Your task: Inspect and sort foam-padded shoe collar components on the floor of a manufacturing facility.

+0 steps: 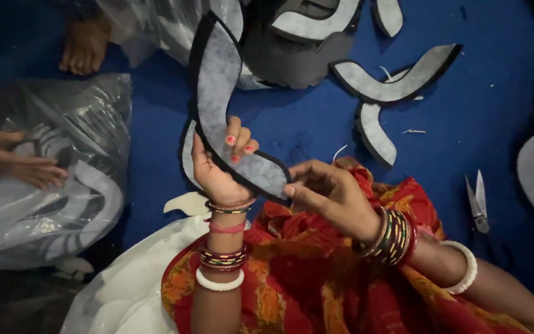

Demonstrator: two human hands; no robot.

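My left hand (220,167) grips a long curved grey felt-like piece with a black edge (217,80), held upright above my lap. Its fingers wrap around the piece's lower part. My right hand (329,192) pinches the lower right end of the same piece at its black rim. Both wrists wear several bangles. Red and orange patterned cloth (316,278) covers my lap below the hands.
More curved grey pieces (397,80) lie on the blue floor cloth (489,124), with small scissors (478,204) at the right. Clear plastic bags of pieces (63,185) sit at the left, where another person's hands (26,167) and foot (84,46) show. White material (131,284) lies lower left.
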